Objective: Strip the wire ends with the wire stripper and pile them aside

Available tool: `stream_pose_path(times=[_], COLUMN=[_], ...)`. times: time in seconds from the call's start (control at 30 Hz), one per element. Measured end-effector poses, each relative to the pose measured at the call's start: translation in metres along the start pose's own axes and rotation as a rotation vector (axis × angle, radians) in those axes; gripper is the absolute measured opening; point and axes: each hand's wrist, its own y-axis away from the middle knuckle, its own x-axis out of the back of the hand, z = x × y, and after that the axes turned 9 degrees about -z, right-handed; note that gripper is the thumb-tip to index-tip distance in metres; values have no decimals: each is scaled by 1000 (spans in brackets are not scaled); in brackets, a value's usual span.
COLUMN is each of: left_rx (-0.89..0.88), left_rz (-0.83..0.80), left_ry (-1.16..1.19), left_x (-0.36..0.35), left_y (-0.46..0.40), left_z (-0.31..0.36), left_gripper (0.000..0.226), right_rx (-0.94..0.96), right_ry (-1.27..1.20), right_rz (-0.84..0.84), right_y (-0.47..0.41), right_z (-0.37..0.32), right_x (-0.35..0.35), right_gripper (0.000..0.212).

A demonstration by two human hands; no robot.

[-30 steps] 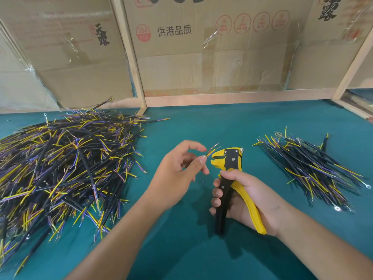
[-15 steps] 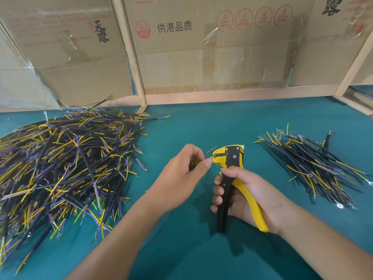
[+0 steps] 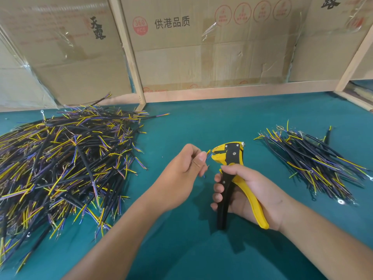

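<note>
Two heaps tell me how far along I am, as far as I can judge. On my left sprawls a big heap of black-sheathed cables with yellow and purple cores (image 3: pixel 64 164), and on my right lies a much smaller pile of the same cables (image 3: pixel 314 160), some ending in little metal ring terminals. Which heap is finished I cannot say for sure; if the smaller one is my done pile, most of the work is ahead.

My left hand (image 3: pixel 181 174) pinches a short wire with yellow and blue ends (image 3: pixel 207 154) between thumb and curled fingers, its tips just beside the mouth of the yellow-and-black wire stripper (image 3: pixel 230 156). Whether the tips are inside the mouth I cannot tell. My right hand (image 3: pixel 248 197) is wrapped round the stripper's handles, black one under my fingers, yellow one against my palm. The handles stand apart, so I judge the squeeze is not yet made.

No tray or bin is anywhere; both heaps rest straight on the teal felt tabletop (image 3: pixel 201 122). Behind it stand flattened cardboard cartons with printed characters (image 3: pixel 201 47), held in a pale wooden frame (image 3: pixel 129 57), and nothing shows inside them.
</note>
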Motion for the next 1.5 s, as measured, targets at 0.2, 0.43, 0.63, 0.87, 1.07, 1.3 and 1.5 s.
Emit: stream_pose_path(times=[0.2,0.43,0.63,0.87,1.07,1.3,1.5], left_rx=[-4,0,71,270,267,219,62], left_rz=[62,142,328,527,567,576,544], left_ry=[-24,202,814,851,920,985,910], left_x=[1,5,17,22,26,23,17], left_y=[-4,-9,-12,-14,-15,-14,-12], left_z=[-9,-6,5,-7,-9,-4,3], left_gripper=[27,25,23,23,14,12,11], right_rx=[-12,4,9,15,15,7,5], right_ry=[-6,-15,-3,0,-2,16,31], right_rz=[-21,-30,2,-2,-4,-14,-25], right_y=[-3,0,-1,1,-1,-4,-3], right_z=[0,0,-1,-1,-1,0,1], right_x=[4,2,1,1,3,9,7], right_gripper=[33,32,34,35,35,33,31])
